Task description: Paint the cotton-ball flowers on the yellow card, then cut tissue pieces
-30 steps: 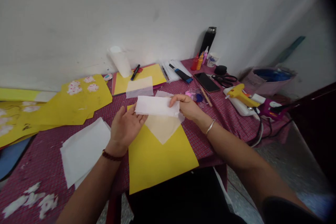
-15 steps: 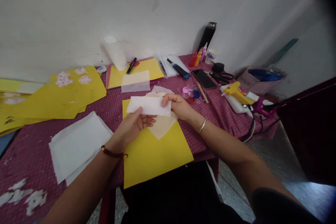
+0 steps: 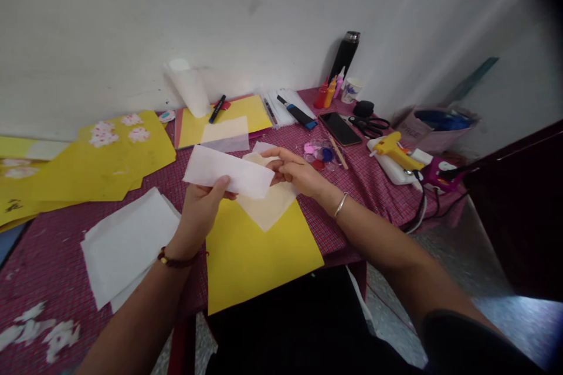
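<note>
A strip of white tissue paper (image 3: 226, 170), which looks folded, is pinched near its lower edge by my left hand (image 3: 200, 211), thumb in front and fingers behind. The strip tilts down toward the right. At its right end is my right hand (image 3: 299, 173), index finger stretched out above the edge and the other fingers bent; the hand is open, and whether it touches the strip is hard to see. Below both hands, pale cream tissue sheets (image 3: 266, 211) lie on a yellow sheet of card (image 3: 264, 263).
Left are a stack of white paper (image 3: 132, 246), yellow cards with paper flowers (image 3: 127, 170) and torn scraps (image 3: 61, 337). Behind lie a marker (image 3: 217, 109) and a cutter (image 3: 299, 113). Right are a phone (image 3: 339, 129), scissors (image 3: 369, 125) and a yellow glue gun (image 3: 393, 151).
The white paper strip has moved left and tilted, its right end lower. My left hand has shifted left with it. My right hand has loosened from the strip, its index finger now stretched out.
</note>
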